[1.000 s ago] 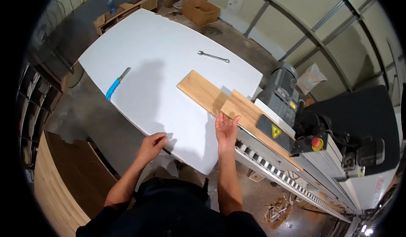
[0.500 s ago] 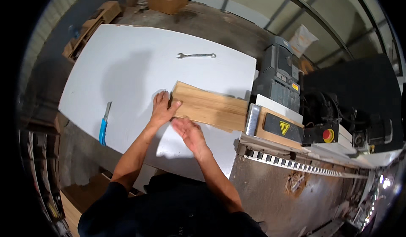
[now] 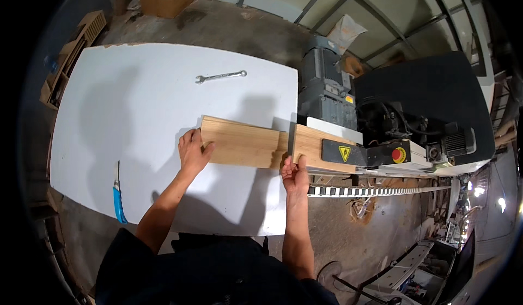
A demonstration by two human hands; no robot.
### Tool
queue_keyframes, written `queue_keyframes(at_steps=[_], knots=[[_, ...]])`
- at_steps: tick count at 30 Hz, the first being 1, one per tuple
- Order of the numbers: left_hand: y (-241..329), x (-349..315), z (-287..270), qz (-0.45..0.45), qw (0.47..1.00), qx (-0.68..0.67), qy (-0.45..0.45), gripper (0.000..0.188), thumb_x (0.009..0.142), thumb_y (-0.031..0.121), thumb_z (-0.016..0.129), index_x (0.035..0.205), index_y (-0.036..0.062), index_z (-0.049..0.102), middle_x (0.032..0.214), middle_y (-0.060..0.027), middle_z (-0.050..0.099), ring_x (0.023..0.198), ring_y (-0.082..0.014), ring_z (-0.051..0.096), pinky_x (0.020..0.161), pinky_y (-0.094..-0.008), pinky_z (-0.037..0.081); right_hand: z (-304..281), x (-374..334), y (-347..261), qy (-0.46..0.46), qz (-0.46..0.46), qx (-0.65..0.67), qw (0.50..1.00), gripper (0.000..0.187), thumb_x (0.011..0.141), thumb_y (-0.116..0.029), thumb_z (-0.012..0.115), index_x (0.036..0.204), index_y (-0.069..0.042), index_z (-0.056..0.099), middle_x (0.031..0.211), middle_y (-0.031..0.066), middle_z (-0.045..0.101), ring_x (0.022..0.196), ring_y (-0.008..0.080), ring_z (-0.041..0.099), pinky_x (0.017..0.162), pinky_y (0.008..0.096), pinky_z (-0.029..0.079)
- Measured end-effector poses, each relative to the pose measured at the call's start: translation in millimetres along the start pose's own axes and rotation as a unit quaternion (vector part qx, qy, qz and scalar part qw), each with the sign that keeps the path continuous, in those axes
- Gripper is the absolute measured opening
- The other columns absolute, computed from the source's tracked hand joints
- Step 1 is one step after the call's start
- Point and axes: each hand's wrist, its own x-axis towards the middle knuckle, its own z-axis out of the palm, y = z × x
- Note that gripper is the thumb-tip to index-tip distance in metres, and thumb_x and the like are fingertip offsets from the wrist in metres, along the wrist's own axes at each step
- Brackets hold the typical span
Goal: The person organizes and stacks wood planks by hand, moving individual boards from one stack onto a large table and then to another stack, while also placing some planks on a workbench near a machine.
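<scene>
A light wooden plank [image 3: 239, 141] lies flat on the white table, its right end close to the machine. My left hand [image 3: 193, 153] rests against the plank's left end, fingers extended and thumb over the top face, not wrapped round it. At the machine's edge my right hand [image 3: 295, 174] is closed on the end of a second wooden board [image 3: 310, 139], thumb on top and fingertips partly hidden. That board runs rightward beneath a black guard [image 3: 343, 152] with a yellow warning sign. Its dark end face shows beside the first plank.
On the white table [image 3: 147, 114] lie a steel wrench [image 3: 220, 77] and a blue-handled knife [image 3: 118, 199]. A grey motor [image 3: 327, 81] and a red stop button [image 3: 399, 154] belong to the machine. A slotted white rail [image 3: 376, 191] runs along its near side. A cardboard box [image 3: 167, 0] stands behind.
My right hand has moved right, from near the plank's left end to the board at the machine. My left hand stays at the plank's left end. The whole view has shifted and turned.
</scene>
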Motion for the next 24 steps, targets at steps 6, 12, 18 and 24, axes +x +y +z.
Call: queue_keyframes(at_steps=[6, 12, 18, 24], knots=[[-8.1, 1.8, -2.8, -0.054, 0.997, -0.049, -0.029, 0.062, 0.076, 0.035, 0.069, 0.122, 0.0, 0.049, 0.115, -0.0197, 0.051, 0.105, -0.0372, 0.044, 0.092, -0.0463, 0.036, 22.0, -29.2, 53.0, -0.115, -0.003, -0.082, 0.99, 0.021, 0.093, -0.022, 0.054, 0.095, -0.002, 0.058, 0.084, 0.0135, 0.065, 0.066, 0.0177, 0.061, 0.068, 0.0273, 0.053], [6.4, 10.8, -0.6, -0.102, 0.978, -0.109, -0.144, 0.062, 0.079, 0.051, 0.061, 0.116, 0.0013, 0.053, 0.111, -0.0217, 0.053, 0.105, -0.0376, 0.046, 0.093, -0.0452, 0.036, 49.6, -76.3, 111.0, -0.215, 0.201, -0.223, 0.929, 0.019, 0.095, -0.013, 0.048, 0.104, 0.001, 0.057, 0.097, 0.0176, 0.065, 0.08, 0.022, 0.064, 0.072, 0.0314, 0.053], [-13.0, 10.6, -5.7, -0.051, 0.991, -0.096, -0.073, 0.046, 0.076, 0.032, 0.066, 0.11, 0.0017, 0.057, 0.108, -0.0199, 0.056, 0.104, -0.0352, 0.049, 0.088, -0.0444, 0.042, 22.9, -77.7, 65.5, -0.079, -0.289, -0.537, 0.789, 0.017, 0.091, -0.012, 0.058, 0.104, -0.004, 0.062, 0.098, 0.0077, 0.065, 0.075, 0.0147, 0.06, 0.063, 0.0254, 0.048], [11.2, 20.1, -9.1, -0.117, 0.979, -0.126, -0.111, 0.045, 0.075, 0.029, 0.068, 0.11, 0.0031, 0.059, 0.101, -0.018, 0.06, 0.101, -0.0344, 0.05, 0.089, -0.042, 0.043, -47.7, 4.5, 33.0, -0.043, -0.441, -0.623, 0.645, 0.039, 0.088, -0.02, 0.06, 0.115, 0.007, 0.053, 0.098, 0.0215, 0.061, 0.082, 0.0294, 0.06, 0.073, 0.0352, 0.048]])
